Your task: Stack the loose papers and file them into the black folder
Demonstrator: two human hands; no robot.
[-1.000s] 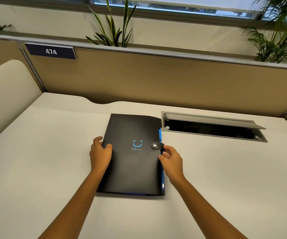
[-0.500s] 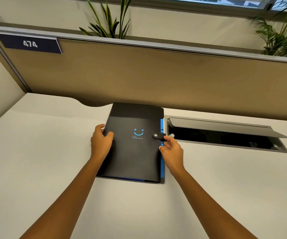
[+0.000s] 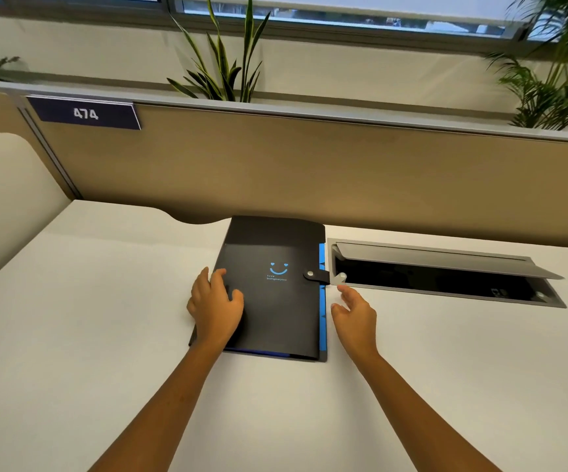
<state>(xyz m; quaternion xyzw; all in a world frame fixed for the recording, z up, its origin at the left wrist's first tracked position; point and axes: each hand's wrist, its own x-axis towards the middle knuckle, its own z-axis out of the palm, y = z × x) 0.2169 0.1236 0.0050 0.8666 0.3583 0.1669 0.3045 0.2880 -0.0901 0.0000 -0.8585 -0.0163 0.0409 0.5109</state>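
The black folder (image 3: 275, 301) lies closed on the white desk, a blue smile printed on its cover and a snap strap (image 3: 316, 275) fastened across its right edge. Blue tabs show along that right edge. My left hand (image 3: 216, 304) rests flat on the folder's left edge with fingers spread. Just right of the folder hovers my right hand (image 3: 356, 313), open, apart from the folder and holding nothing. No loose papers are in view.
An open grey cable hatch (image 3: 446, 264) is set into the white desk (image 3: 88, 335) right beside the folder. A tan partition (image 3: 310, 172) with a "474" sign (image 3: 86, 114) closes the back. Plants stand behind the partition.
My right hand has let go of the folder's strap and drawn back to the right. The folder has slid farther toward the partition. My left hand stays on its left edge.
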